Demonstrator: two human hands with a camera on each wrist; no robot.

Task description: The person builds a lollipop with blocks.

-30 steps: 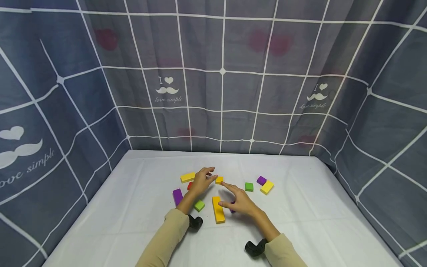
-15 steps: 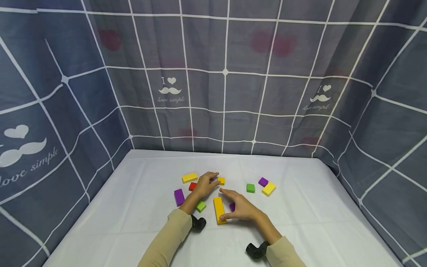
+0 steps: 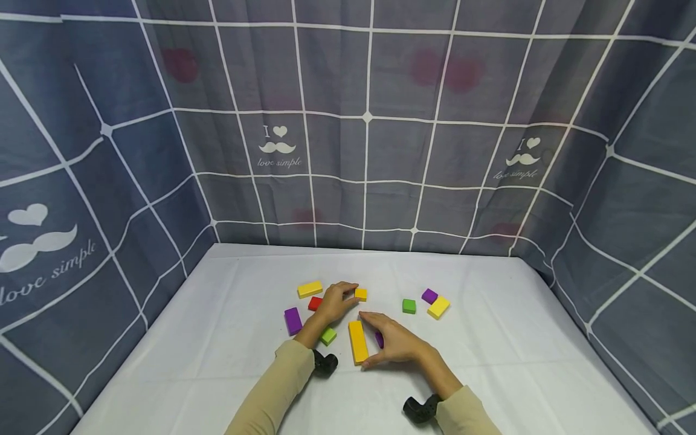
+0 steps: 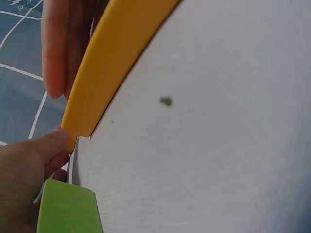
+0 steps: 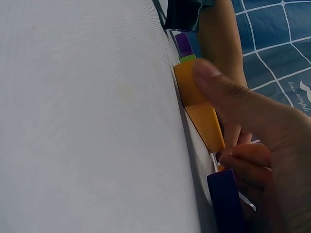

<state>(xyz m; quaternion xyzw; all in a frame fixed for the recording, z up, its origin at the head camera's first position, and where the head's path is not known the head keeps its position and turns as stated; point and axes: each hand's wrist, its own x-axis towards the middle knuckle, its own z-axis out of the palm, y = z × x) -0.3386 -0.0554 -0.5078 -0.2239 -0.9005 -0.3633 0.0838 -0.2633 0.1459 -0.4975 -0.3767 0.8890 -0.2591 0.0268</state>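
Note:
On the white table my left hand [image 3: 337, 302] has its thumb and fingers at the left side of a small orange block [image 3: 360, 295], pinching it. In the left wrist view the thumb [image 4: 51, 143] is right at that block, which is partly hidden. My right hand [image 3: 399, 341] spans a long orange block [image 3: 357, 342] lengthwise, thumb at the near end and fingertips at the far end. The right wrist view shows the thumb [image 5: 209, 73] against the block's near end. A purple block [image 3: 379, 339] lies under the right hand, partly covered.
Left of the hands lie a yellow block [image 3: 310, 289], a red block [image 3: 315, 303], a purple block [image 3: 292, 321] and a light green block [image 3: 328, 336]. To the right are a green block [image 3: 409, 306], another purple block [image 3: 429, 296] and a yellow one [image 3: 438, 308]. Grid-patterned curtains [image 3: 337, 199] surround the table.
My left hand has come down to the small orange block and closed its fingers on it. My right thumb has moved nearer to me, from beside the long orange block to its near end.

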